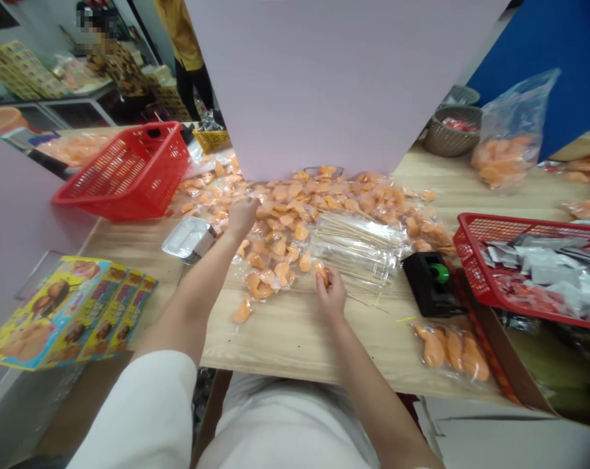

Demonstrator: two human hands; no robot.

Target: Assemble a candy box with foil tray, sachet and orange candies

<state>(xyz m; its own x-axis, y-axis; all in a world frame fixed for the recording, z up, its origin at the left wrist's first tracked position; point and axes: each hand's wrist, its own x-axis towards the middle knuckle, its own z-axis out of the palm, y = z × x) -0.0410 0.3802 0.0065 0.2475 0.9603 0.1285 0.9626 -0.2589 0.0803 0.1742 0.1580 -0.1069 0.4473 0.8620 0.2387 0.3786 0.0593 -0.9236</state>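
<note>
A heap of small orange sweets in clear wrappers [295, 208] covers the middle of the wooden table [295, 339]. My left hand [240, 218] reaches into the far left side of the heap, fingers curled down on the wrappers; what they grip is hidden. Nearer to me, my right hand [330, 286] is closed on one orange wrapped sweet [322, 272] at the near edge of the heap. Just right of that hand lie thin wooden sticks in a clear bag [358, 244].
An empty red basket [123, 172] sits at left, a foil tray [188, 238] beside it. A black tape dispenser [429, 283], a red basket of silver packets [534, 267], a strip of packed sweets [451, 348] lie right. Colourful boxes [64, 312] at left. People stand far back.
</note>
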